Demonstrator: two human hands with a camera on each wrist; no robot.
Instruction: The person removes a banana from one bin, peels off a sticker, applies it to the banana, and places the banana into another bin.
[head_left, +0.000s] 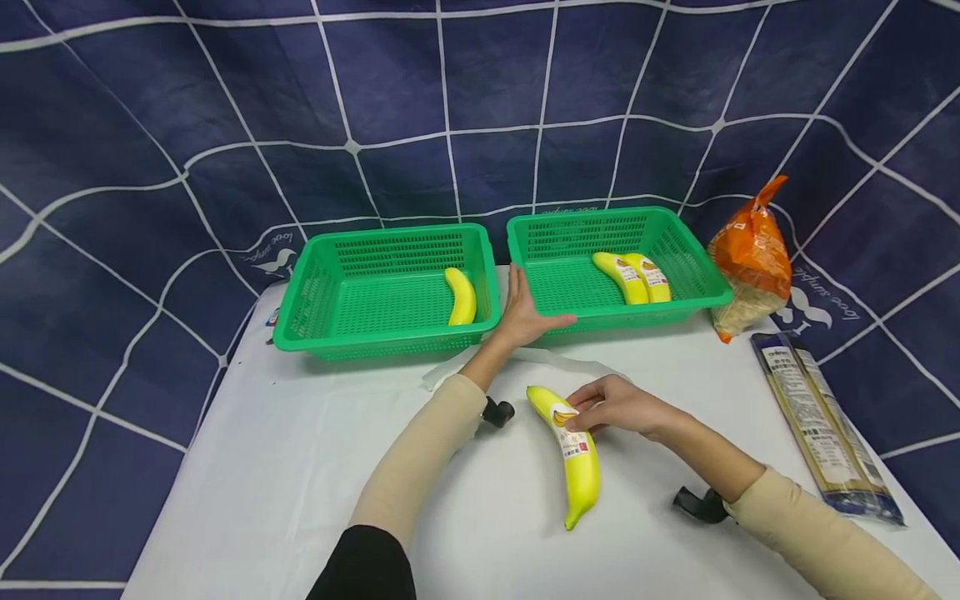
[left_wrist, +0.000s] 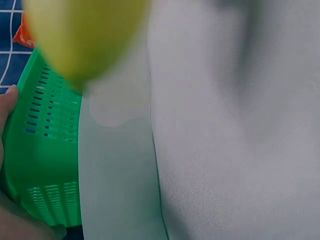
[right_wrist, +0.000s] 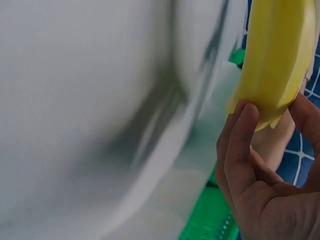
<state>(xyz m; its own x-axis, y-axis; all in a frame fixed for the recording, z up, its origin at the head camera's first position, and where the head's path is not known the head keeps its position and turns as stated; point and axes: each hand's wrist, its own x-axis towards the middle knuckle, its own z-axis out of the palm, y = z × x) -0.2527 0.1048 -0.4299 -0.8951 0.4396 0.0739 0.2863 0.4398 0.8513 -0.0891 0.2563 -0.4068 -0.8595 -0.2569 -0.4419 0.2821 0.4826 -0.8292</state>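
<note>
My right hand pinches a yellow banana with a printed label, between thumb and fingers. In the right wrist view the fingers hold the banana at its sides. My left hand rests against the near left corner of the right green basket, fingers straight along its side and thumb spread across its front. Two labelled bananas lie side by side in that basket. The left green basket holds one banana near its right wall. A blurred yellow banana end hangs in the left wrist view.
An orange-topped bag stands right of the right basket. Flat dark-edged packets lie at the table's right edge. A pale strip lies before the baskets on the white tabletop. Behind hangs a blue cloth with white lines.
</note>
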